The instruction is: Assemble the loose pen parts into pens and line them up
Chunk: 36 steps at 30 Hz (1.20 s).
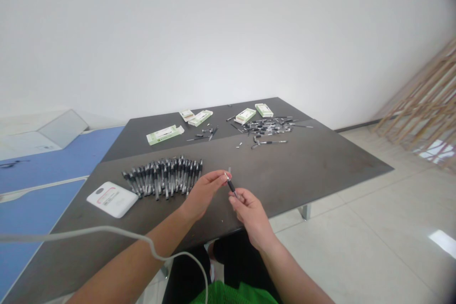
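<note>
From the head view, a person sits at the near edge of a dark tabletop, both forearms reaching in over it; the left hand and the right hand come together just above the table, close to its front edge; between them is a slim black pen, tilted, its upper end at the left hand and its lower end at the right; the left fingertips are clamped on the upper end, while the right thumb and fingers pinch the lower part, so both grips are closed on the pen; a small pale sliver shows just beyond the pen, too small to identify; left of the hands, many black pens lie side by side in a tight row, just beside a white rounded box; a grey cable crosses over the left forearm; farther along the table, loose pens and small pen parts lie in a scattered heap, near several green-and-white cartons; a blue desk stands to the left; bundled wooden sticks lean at the right, above a tiled floor; green mesh shows on the person's lap.
</note>
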Available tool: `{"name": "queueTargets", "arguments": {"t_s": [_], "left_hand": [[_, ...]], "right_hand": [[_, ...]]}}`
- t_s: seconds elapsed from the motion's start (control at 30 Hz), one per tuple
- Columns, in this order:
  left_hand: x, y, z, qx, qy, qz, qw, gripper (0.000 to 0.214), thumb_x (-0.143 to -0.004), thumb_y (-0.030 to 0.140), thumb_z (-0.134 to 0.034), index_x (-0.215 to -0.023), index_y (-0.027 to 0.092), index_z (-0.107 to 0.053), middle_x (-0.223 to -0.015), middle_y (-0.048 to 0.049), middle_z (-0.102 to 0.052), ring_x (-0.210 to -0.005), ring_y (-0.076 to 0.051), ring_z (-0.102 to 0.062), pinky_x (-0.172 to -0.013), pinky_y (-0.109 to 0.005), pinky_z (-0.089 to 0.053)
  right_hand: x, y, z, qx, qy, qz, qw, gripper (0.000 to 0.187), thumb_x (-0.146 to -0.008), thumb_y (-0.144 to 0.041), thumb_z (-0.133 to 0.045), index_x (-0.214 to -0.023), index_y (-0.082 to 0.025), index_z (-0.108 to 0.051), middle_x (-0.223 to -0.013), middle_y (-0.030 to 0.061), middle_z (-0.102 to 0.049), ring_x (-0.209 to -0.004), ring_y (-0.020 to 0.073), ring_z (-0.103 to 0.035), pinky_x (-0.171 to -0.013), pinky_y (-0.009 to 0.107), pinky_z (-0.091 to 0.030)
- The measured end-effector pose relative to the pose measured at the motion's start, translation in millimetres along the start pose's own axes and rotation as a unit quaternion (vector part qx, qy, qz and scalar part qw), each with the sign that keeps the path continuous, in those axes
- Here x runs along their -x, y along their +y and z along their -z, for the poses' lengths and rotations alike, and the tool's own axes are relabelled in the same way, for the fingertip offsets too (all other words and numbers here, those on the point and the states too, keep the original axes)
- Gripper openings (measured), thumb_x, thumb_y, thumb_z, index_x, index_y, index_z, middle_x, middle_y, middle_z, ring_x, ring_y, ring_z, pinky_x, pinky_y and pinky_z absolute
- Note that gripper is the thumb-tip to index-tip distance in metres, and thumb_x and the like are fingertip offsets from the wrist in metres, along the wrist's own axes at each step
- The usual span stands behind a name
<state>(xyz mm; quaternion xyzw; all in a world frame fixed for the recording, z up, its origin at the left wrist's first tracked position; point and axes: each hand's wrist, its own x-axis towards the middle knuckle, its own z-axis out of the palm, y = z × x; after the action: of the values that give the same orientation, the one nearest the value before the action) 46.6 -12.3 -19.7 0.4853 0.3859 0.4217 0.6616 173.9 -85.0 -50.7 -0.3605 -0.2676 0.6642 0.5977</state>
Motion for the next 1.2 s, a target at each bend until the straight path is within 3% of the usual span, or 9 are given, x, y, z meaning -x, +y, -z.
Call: {"name": "queueTargets", "arguments": {"t_s": [0.1, 0.17, 0.3, 0.5, 0.63, 0.83, 1.0, 1.1, 1.2], "left_hand": [[1, 1, -1.7, 0.025, -0.04, 0.01, 0.999, 0.019, -0.074, 0.032, -0.07, -0.082, 0.015, -0.072, -0.082, -0.0033, -0.067, -0.081, -0.014, -0.056, -0.081, -0.026, -0.043], [2, 1, -2.2, 0.041, -0.053, 0.019, 0.998, 0.018, -0.074, 0.032, -0.069, -0.081, 0.015, -0.072, -0.08, -0.003, -0.066, -0.079, -0.014, -0.056, -0.079, -0.026, -0.043], [2, 0, -1.6, -0.004, -0.003, 0.009, 1.0, 0.018, -0.072, 0.03, -0.072, -0.082, 0.016, -0.072, -0.084, -0.0029, -0.067, -0.082, -0.014, -0.056, -0.081, -0.024, -0.042], [2, 1, -3.4, 0.051, -0.057, 0.031, 0.997, 0.019, -0.073, 0.032, -0.07, -0.08, 0.014, -0.071, -0.079, -0.0025, -0.064, -0.075, -0.013, -0.055, -0.076, -0.025, -0.043], [1, -2, -2.7, 0.015, -0.012, 0.018, 1.0, 0.021, -0.071, 0.031, -0.072, -0.083, 0.014, -0.071, -0.082, -0.0033, -0.066, -0.078, -0.013, -0.056, -0.08, -0.027, -0.042], [5, 1, -2.0, 0.073, -0.108, 0.047, 0.99, 0.02, -0.076, 0.033, -0.067, -0.078, 0.013, -0.07, -0.076, -0.0034, -0.064, -0.07, -0.012, -0.055, -0.075, -0.026, -0.042], [4, 0, -1.4, 0.028, -0.07, 0.027, 0.997, 0.025, -0.073, 0.036, -0.07, -0.085, 0.014, -0.072, -0.084, -0.005, -0.067, -0.072, -0.013, -0.057, -0.077, -0.027, -0.042], [5, -1, -0.9, 0.021, -0.073, 0.032, 0.997, 0.023, -0.072, 0.036, -0.07, -0.077, 0.014, -0.07, -0.073, -0.0026, -0.064, -0.061, -0.01, -0.053, -0.07, -0.026, -0.043], [6, 0, -1.7, -0.008, -0.056, 0.033, 0.998, 0.025, -0.074, 0.037, -0.068, -0.081, 0.014, -0.071, -0.077, -0.0042, -0.066, -0.069, -0.013, -0.057, -0.071, -0.026, -0.043]], "right_hand": [[0, 1, 1, -0.056, -0.082, -0.081, 0.992, 0.026, -0.08, -0.042, -0.063, -0.081, -0.016, -0.061, -0.044, -0.0119, -0.031, -0.035, 0.0026, -0.014, -0.036, 0.018, -0.01], [1, 2, 2, -0.084, -0.117, -0.114, 0.983, 0.027, -0.083, -0.044, -0.058, -0.086, -0.017, -0.06, -0.045, -0.0117, -0.034, -0.033, 0.0025, -0.012, -0.035, 0.018, -0.011], [-1, 6, 2, -0.021, 0.018, 0.021, 0.999, 0.026, -0.075, -0.034, -0.071, -0.091, -0.018, -0.059, -0.053, -0.0099, -0.045, -0.037, 0.0013, -0.023, -0.036, 0.016, -0.012], [0, 4, -1, -0.1, -0.11, -0.11, 0.983, 0.028, -0.082, -0.045, -0.058, -0.087, -0.017, -0.059, -0.046, -0.0118, -0.037, -0.032, 0.002, -0.012, -0.033, 0.018, -0.011], [-2, 5, -2, -0.033, 0.003, 0.017, 0.999, 0.029, -0.073, -0.033, -0.072, -0.094, -0.018, -0.059, -0.053, -0.0101, -0.047, -0.036, 0.0005, -0.023, -0.035, 0.015, -0.011], [0, 4, 7, -0.169, -0.193, -0.136, 0.957, 0.019, -0.083, -0.036, -0.059, -0.089, -0.018, -0.061, -0.042, -0.0128, -0.032, -0.029, 0.0023, -0.011, -0.031, 0.017, -0.012], [3, 6, -1, -0.121, -0.107, -0.027, 0.987, 0.021, -0.086, -0.037, -0.057, -0.086, -0.016, -0.06, -0.044, -0.0103, -0.038, -0.032, 0.0013, -0.015, -0.034, 0.016, -0.011], [4, 5, -5, -0.098, -0.114, -0.051, 0.987, 0.024, -0.086, -0.04, -0.057, -0.086, -0.016, -0.059, -0.045, -0.0108, -0.036, -0.032, 0.0015, -0.014, -0.033, 0.017, -0.011], [4, 6, -7, -0.07, -0.092, -0.055, 0.992, 0.025, -0.081, -0.04, -0.061, -0.095, -0.018, -0.058, -0.054, -0.0097, -0.045, -0.033, 0.001, -0.017, -0.034, 0.017, -0.014]]}}
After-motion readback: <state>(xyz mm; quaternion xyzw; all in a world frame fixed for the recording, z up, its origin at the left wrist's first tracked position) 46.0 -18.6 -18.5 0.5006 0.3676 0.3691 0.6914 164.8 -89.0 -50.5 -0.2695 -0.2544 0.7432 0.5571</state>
